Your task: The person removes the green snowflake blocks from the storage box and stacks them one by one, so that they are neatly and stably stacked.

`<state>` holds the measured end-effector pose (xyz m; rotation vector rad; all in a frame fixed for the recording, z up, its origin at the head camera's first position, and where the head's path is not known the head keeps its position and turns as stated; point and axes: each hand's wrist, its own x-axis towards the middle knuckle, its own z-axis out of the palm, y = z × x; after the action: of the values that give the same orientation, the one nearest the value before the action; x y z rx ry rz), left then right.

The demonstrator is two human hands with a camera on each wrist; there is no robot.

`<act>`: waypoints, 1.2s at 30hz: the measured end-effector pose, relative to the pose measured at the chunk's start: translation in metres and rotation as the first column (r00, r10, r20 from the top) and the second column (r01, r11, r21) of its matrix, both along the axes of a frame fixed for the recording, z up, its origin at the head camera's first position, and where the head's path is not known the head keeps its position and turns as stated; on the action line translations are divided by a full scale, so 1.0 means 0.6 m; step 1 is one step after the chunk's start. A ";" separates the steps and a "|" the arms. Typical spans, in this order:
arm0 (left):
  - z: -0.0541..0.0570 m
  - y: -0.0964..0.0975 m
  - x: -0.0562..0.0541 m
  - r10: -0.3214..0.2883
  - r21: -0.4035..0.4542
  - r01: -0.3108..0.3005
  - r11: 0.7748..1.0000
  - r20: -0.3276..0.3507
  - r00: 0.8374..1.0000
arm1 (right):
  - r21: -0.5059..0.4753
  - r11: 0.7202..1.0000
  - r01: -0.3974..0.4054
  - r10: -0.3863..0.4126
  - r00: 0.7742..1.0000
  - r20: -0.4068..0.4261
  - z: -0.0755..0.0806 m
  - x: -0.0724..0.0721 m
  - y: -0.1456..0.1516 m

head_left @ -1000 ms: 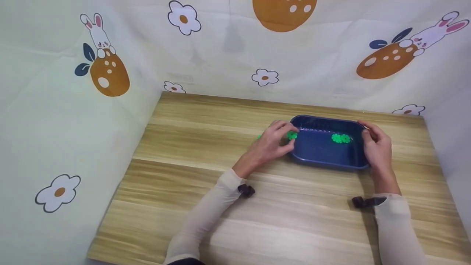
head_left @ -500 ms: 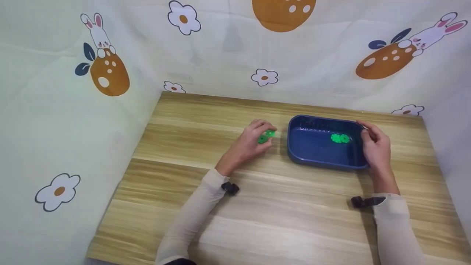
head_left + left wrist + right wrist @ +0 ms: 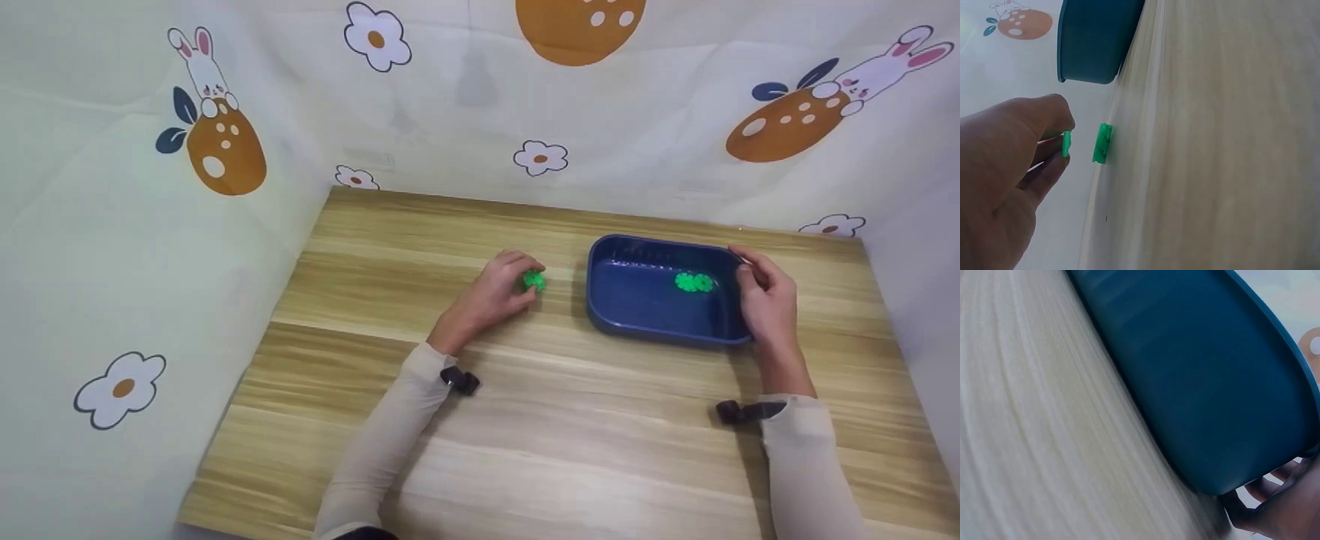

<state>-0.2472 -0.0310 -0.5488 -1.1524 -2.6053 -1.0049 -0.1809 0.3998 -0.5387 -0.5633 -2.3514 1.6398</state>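
Note:
My left hand [image 3: 495,289] pinches a small green snowflake-shaped disc [image 3: 1067,144] between thumb and fingers. In the left wrist view, a second green disc [image 3: 1102,143] sits on the table just beyond the fingertips, with a gap between the two. My right hand [image 3: 770,300] grips the right end of a dark blue plastic box [image 3: 667,335], its thumb over the rim. Inside the box, towards the right, lie two green snowflake discs [image 3: 694,283] side by side. In the right wrist view, fingers [image 3: 1241,509] touch the box's lower corner.
The wood-grain table [image 3: 570,450] stands against a pale curtain [image 3: 450,105] printed with rabbits and flowers, which closes off the back and left side. The box is near the table's back edge, right of the left hand.
My left hand has drawn back leftward from the box's left rim with the disc between its fingers, and is now at the disc on the table. The right hand stays on the box.

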 end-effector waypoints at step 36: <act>-0.009 -0.005 -0.002 -0.017 -0.095 0.028 0.995 0.114 0.993 | -0.036 0.999 0.007 -0.009 0.999 -0.053 -0.005 0.000 -0.002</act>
<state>-0.2482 -0.0339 -0.5545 -1.1818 -2.7630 -0.9856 -0.1810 0.3983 -0.5420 -0.5285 -2.2833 1.6758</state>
